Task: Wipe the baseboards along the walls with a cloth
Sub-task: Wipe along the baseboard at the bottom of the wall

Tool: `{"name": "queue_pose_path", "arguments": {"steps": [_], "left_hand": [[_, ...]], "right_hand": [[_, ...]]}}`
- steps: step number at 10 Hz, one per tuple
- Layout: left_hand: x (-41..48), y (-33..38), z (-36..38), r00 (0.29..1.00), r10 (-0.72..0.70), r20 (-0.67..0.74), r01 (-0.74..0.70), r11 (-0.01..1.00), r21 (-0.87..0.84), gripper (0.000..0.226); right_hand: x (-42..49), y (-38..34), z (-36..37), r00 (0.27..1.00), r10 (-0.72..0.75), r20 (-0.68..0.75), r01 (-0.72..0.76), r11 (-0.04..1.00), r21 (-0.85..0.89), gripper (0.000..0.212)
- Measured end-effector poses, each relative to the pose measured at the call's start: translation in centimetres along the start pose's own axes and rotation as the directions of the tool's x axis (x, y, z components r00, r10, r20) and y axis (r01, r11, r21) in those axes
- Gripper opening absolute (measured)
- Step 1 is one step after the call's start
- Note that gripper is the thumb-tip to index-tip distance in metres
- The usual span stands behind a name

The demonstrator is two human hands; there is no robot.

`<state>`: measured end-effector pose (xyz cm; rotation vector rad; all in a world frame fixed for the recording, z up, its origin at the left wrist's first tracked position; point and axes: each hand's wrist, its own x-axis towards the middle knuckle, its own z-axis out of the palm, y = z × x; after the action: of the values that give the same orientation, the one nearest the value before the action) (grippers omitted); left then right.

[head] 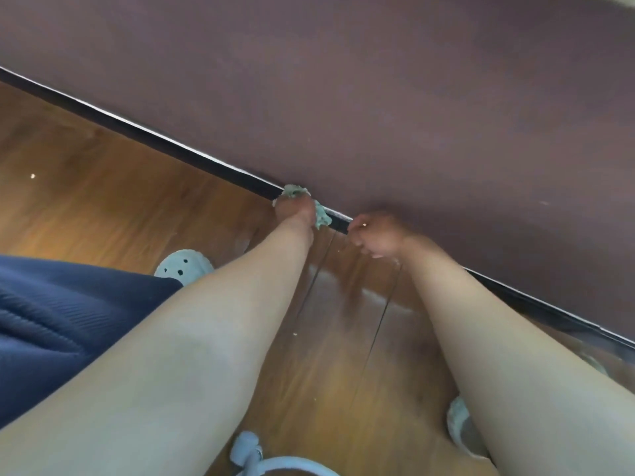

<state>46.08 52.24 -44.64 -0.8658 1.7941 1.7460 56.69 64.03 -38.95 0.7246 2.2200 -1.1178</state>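
Low down, left hand (298, 214) holds cloth (322, 218) against baseboard (171, 146).

Dark baseboard (137, 130), set between mauve wall (412, 97) and wooden floor (103, 187). Pale green cloth (292, 192), pressed to baseboard, gripped by left hand (297, 214). Right hand (376, 235), blurred, fingers curled, seen just beside baseboard.

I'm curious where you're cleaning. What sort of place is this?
Probably a room in a home, seen at floor level: a glossy brown wooden plank floor meets a dark baseboard strip under a plain purple-brown painted wall, and a pale blue holed slipper rests nearby.
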Motion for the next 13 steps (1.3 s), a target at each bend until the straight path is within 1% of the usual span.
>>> {"name": "queue_pose_path", "arguments": {"steps": [1, 2, 3, 4, 5, 6, 7, 8, 9, 10, 11, 12, 13], "left_hand": [[-2.3, -0.8, 0.9, 0.997, -0.035, 0.062, 0.028, 0.994, 0.108, 0.041], [-3.1, -2.6, 2.1, 0.982, -0.093, 0.164, 0.062, 0.981, 0.184, 0.011], [-3.1, -4.5, 3.1, 0.972, -0.123, 0.2, 0.077, 0.971, 0.224, 0.008], [-1.9, -4.0, 2.5, 0.996, -0.033, 0.085, 0.019, 0.986, 0.168, 0.022], [-1.3, -2.1, 1.2, 0.999, 0.022, -0.024, -0.023, 0.999, -0.027, 0.022], [-0.6, -1.3, 0.4, 0.997, -0.023, -0.067, 0.02, 0.999, -0.049, 0.03], [-1.9, -2.5, 1.6, 0.999, -0.034, 0.013, 0.033, 0.997, 0.07, 0.019], [-3.9, -4.7, 3.3, 0.981, -0.073, 0.178, 0.032, 0.974, 0.224, 0.015], [-3.4, -6.8, 4.3, 0.98, -0.038, 0.194, -0.013, 0.967, 0.255, 0.043], [-3.0, -6.5, 3.4, 0.995, 0.036, 0.095, -0.054, 0.98, 0.19, 0.025], [-1.6, -5.2, 2.4, 0.996, 0.085, -0.023, -0.081, 0.986, 0.147, 0.025], [-2.2, -4.4, 2.4, 0.998, 0.065, -0.014, -0.062, 0.991, 0.122, 0.026], [-3.3, -5.5, 2.8, 0.997, 0.017, 0.077, -0.025, 0.993, 0.114, 0.022]], "right_hand": [[0.1, 0.9, -0.5, 1.0, 0.009, -0.028, -0.01, 1.0, -0.025, 0.013], [0.2, 2.7, 0.3, 0.999, 0.049, -0.003, -0.049, 0.999, 0.004, 0.013], [-0.3, 4.1, 0.8, 0.993, 0.092, 0.069, -0.089, 0.995, -0.04, 0.019], [-0.9, 4.9, 0.5, 0.995, 0.081, 0.059, -0.076, 0.994, -0.078, 0.011], [-1.1, 5.7, 0.0, 0.995, 0.096, -0.003, -0.096, 0.995, -0.011, 0.011], [-1.7, 6.1, -0.3, 0.991, 0.129, -0.019, -0.125, 0.98, 0.152, 0.016], [-2.1, 6.2, -0.2, 0.992, 0.125, -0.026, -0.119, 0.98, 0.16, 0.017], [-2.3, 6.3, 0.3, 0.992, 0.128, -0.02, -0.122, 0.974, 0.193, 0.019], [-2.5, 6.5, 0.3, 0.993, 0.113, -0.021, -0.108, 0.981, 0.159, 0.019], [-2.6, 7.3, 0.0, 0.994, 0.109, -0.029, -0.103, 0.983, 0.152, 0.018], [-2.6, 7.7, -0.2, 0.993, 0.113, -0.023, -0.108, 0.984, 0.144, 0.024], [-2.4, 8.0, -0.2, 0.994, 0.109, -0.009, -0.107, 0.985, 0.134, 0.016], [-2.2, 7.9, 0.1, 0.994, 0.107, -0.011, -0.104, 0.985, 0.136, 0.016]]}}
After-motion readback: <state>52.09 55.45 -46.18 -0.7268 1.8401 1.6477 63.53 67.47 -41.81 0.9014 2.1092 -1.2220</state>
